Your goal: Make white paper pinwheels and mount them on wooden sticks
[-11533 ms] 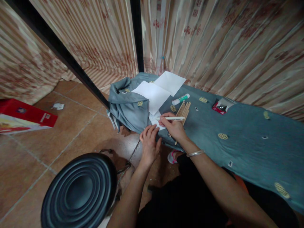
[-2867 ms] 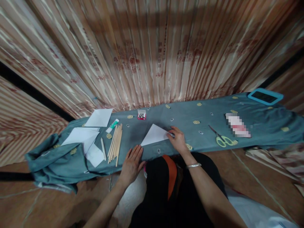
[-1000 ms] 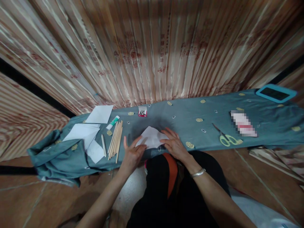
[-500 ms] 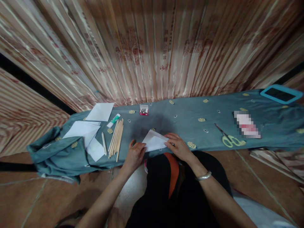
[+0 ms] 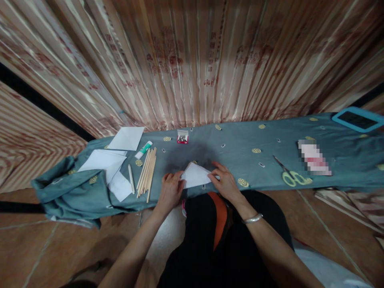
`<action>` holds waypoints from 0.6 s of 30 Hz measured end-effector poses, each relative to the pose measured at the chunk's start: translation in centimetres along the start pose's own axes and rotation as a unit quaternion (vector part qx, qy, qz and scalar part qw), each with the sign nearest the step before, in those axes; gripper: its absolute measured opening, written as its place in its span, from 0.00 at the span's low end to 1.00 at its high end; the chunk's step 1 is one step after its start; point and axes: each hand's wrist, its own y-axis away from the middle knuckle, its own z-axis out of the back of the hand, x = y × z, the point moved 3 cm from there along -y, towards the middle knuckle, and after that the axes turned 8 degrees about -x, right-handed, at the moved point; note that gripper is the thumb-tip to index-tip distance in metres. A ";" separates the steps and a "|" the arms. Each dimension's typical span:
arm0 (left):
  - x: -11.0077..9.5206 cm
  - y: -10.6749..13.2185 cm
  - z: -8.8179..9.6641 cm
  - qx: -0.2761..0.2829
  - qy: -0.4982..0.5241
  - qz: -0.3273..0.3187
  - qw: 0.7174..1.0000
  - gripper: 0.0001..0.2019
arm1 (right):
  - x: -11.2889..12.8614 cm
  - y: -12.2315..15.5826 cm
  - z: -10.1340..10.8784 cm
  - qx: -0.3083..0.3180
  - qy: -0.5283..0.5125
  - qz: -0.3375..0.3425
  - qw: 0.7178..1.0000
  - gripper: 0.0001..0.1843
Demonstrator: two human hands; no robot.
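A folded piece of white paper point(image 5: 195, 176), roughly triangular with its point away from me, is held between my two hands at the near edge of the cloth. My left hand point(image 5: 172, 189) pinches its left corner, with the thumb along the near side. At the right corner, my right hand point(image 5: 224, 182) grips the paper between thumb and fingers; one finger is raised. Left of my left hand lies a row of thin wooden sticks point(image 5: 147, 174).
Green cloth point(image 5: 234, 160) covers the long table. Left are a glue stick point(image 5: 144, 149), a white pencil-like stick point(image 5: 131, 179) and paper sheets point(image 5: 103, 161). A small red box point(image 5: 183, 137) holds metal pieces. Right lie scissors point(image 5: 289, 174), a blurred packet point(image 5: 315, 158) and a blue-framed tablet point(image 5: 358, 119).
The paper's right flap now lies flatter, and the triangle looks narrower. My left fingers have closed over its left corner, while my right hand has shifted slightly.
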 end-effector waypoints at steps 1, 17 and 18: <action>-0.1 -0.1 0.2 0.002 -0.013 -0.001 1.000 0.13 | -0.1 -0.1 -0.1 0.000 0.003 -0.002 1.000 0.07; -4.7 1.9 -1.5 0.063 -0.097 -0.175 0.978 0.22 | 0.3 -1.0 -0.6 -0.021 -0.035 0.011 0.999 0.09; -4.5 1.8 -1.4 0.057 -0.094 -0.168 0.980 0.23 | 0.3 -0.9 -0.5 -0.018 -0.041 0.008 0.999 0.10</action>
